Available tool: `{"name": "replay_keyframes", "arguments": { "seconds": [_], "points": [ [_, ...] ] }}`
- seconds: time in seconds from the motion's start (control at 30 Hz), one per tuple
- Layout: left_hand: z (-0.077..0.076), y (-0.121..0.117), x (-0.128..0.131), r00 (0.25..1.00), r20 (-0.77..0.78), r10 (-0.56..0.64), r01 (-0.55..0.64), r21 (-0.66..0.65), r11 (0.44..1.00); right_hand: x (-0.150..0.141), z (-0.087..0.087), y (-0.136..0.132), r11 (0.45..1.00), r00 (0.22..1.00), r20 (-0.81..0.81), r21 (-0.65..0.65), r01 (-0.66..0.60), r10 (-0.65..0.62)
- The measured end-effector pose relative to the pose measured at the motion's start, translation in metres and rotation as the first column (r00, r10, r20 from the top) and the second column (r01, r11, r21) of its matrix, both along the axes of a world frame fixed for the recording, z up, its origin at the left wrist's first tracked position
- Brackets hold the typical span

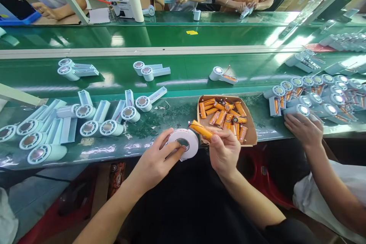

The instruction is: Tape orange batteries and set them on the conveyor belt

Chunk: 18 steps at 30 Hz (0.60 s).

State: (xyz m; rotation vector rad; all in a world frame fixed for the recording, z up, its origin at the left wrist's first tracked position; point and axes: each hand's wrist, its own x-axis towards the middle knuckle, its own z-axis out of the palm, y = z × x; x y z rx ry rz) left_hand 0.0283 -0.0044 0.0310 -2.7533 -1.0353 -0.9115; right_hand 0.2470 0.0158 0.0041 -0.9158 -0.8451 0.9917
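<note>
My left hand point(164, 156) grips a roll of white tape point(192, 143), with fingers passing into its core. Close beside it, my right hand point(225, 152) pinches an orange battery point(201, 129) between thumb and fingers, one end pointing up and left toward the tape. Whether the battery touches the roll, I cannot tell. Just behind my right hand, a shallow cardboard box point(250, 129) on the bench edge holds several more orange batteries point(221, 117) with thin wires.
Several pale blue fan housings point(110, 127) with handles lie on the bench to the left. More, some with batteries inside, crowd the right point(316, 95), where a co-worker's hand point(304, 127) reaches in. Beyond the green conveyor point(183, 65), people handle parts near a white bottle point(134, 2).
</note>
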Motion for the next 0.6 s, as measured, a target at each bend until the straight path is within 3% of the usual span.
{"name": "replay_keyframes", "arguments": {
  "seconds": [0.13, 0.2, 0.3, 0.37, 0.43, 0.5, 0.53, 0.6],
  "points": [
    [0.001, 0.001, -0.007, 0.999, -0.041, 0.001, -0.001, -0.016, 1.0, 0.007, -0.007, -0.01, 0.988, 0.985, 0.096, -0.074, -0.136, 0.143],
    [0.005, 0.002, -0.011, 0.995, -0.099, -0.017, 0.017, -0.01, 1.0, 0.019, -0.001, -0.006, 0.951, 0.941, 0.163, -0.139, -0.275, 0.296],
    [0.018, 0.008, -0.014, 0.977, -0.205, -0.053, 0.063, 0.045, 0.997, 0.041, 0.018, 0.012, 0.801, 0.756, 0.272, -0.267, -0.536, 0.596],
    [0.03, 0.013, -0.013, 0.962, -0.261, -0.079, 0.101, 0.074, 0.992, 0.051, 0.033, 0.026, 0.704, 0.611, 0.349, -0.349, -0.619, 0.711],
    [0.043, 0.019, -0.011, 0.949, -0.294, -0.116, 0.139, 0.058, 0.989, 0.055, 0.045, 0.037, 0.647, 0.515, 0.395, -0.404, -0.646, 0.761],
    [0.053, 0.023, -0.01, 0.949, -0.283, -0.142, 0.152, 0.015, 0.988, 0.052, 0.049, 0.043, 0.635, 0.525, 0.357, -0.393, -0.665, 0.772],
    [0.057, 0.025, -0.01, 0.955, -0.261, -0.14, 0.144, -0.004, 0.99, 0.047, 0.047, 0.042, 0.661, 0.586, 0.305, -0.358, -0.66, 0.751],
    [0.06, 0.026, -0.007, 0.978, -0.181, -0.106, 0.104, -0.023, 0.994, 0.032, 0.038, 0.036, 0.789, 0.782, 0.153, -0.254, -0.56, 0.604]
  ]
}}
